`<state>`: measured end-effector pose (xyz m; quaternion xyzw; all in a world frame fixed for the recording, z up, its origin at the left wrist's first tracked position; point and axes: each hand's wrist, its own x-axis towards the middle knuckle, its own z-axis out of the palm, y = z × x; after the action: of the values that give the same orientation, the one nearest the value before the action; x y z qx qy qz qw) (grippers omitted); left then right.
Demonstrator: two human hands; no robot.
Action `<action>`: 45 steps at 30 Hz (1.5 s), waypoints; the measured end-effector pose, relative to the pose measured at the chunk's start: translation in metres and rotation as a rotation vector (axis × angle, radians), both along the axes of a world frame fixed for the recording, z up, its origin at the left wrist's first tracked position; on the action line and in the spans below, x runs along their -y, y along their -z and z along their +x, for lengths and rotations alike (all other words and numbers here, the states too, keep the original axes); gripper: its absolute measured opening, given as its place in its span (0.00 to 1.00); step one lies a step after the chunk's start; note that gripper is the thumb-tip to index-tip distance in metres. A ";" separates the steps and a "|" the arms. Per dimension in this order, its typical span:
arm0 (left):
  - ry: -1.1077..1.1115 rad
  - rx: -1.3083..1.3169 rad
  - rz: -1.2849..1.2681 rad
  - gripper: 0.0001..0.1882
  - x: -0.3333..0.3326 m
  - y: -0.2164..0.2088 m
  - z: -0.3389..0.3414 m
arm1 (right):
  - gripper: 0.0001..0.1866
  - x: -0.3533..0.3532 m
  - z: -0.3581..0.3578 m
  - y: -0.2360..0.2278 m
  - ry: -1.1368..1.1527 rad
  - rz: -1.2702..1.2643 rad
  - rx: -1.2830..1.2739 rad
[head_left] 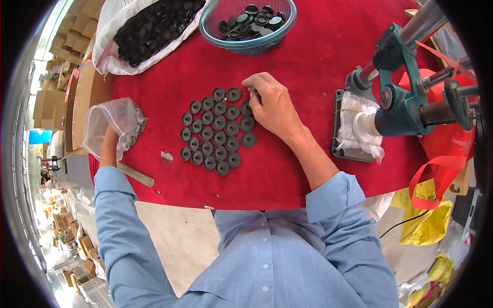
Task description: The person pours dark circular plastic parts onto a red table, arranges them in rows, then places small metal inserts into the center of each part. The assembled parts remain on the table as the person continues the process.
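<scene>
My left hand [110,134] reaches into a clear plastic bag [97,123] that holds small metallic parts [134,128]; its fingers are hidden by the bag. Round black plastic caps [219,122] lie hollow side up in close rows on the red cloth, most with a small raised ring or hole at the centre. At the right edge of these rows is my right hand [272,102], palm down, its fingers bent and thumb apart from the index finger. The thumb is beside a cap [245,108] in the outer row, and I see nothing held.
A teal bowl [248,46] of black caps and a white sack [108,51] of more caps stand at the back. On the right is a green hand press [395,87] with a white padded base [354,123]. A wooden stick [136,175] lies near the front left edge.
</scene>
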<state>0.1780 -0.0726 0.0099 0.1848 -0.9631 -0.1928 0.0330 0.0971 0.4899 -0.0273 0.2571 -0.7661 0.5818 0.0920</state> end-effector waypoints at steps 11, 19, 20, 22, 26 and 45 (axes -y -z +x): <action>-0.043 -0.075 0.050 0.19 -0.004 0.012 0.003 | 0.11 0.000 0.000 0.000 -0.003 0.015 0.012; -0.101 -0.151 0.073 0.18 -0.011 0.015 0.009 | 0.11 0.001 0.000 0.001 -0.001 0.004 -0.021; -0.104 -0.156 0.077 0.18 -0.010 0.013 0.010 | 0.11 0.002 0.000 0.001 -0.005 0.004 -0.024; -0.121 -0.181 0.088 0.18 -0.013 0.015 0.011 | 0.11 0.001 -0.001 0.000 -0.008 0.013 -0.012; -0.138 -0.218 0.114 0.17 -0.019 0.018 0.017 | 0.11 0.000 -0.001 0.000 -0.001 0.026 0.006; -0.223 -0.364 0.219 0.15 -0.021 0.022 0.018 | 0.10 0.001 -0.001 0.000 -0.019 0.018 -0.008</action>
<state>0.1964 -0.0515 -0.0123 0.2547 -0.8882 -0.3216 0.2068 0.0956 0.4894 -0.0278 0.2675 -0.7686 0.5745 0.0873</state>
